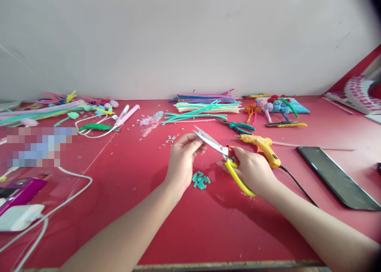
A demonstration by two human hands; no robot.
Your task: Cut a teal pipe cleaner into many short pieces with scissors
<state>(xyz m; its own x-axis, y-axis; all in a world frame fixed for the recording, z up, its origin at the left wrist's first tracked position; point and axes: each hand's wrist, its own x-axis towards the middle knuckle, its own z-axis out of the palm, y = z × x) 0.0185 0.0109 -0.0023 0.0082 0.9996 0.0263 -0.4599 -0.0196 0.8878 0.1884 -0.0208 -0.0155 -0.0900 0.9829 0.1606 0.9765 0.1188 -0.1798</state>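
My right hand [253, 169] is wrapped round the yellow handle of a pair of scissors [210, 140]. The blades point up and left, slightly parted, across the fingertips of my left hand [184, 153]. My left fingers are pinched together, and whatever they hold is hidden behind the thumb and the blade. On the red table just below my hands lies a small pile of short teal pieces [201, 180]. Some pale scraps [172, 138] are scattered beyond my left fingers.
Pipe cleaners [205, 107] lie in bundles by the wall. Teal-handled pliers [238, 126], a yellow glue gun [262, 145], a utility knife [287, 124] and a phone [339, 177] are on the right. At left, a pink hair-straightener-like tool [127, 115] and a white cable [74, 175] lie.
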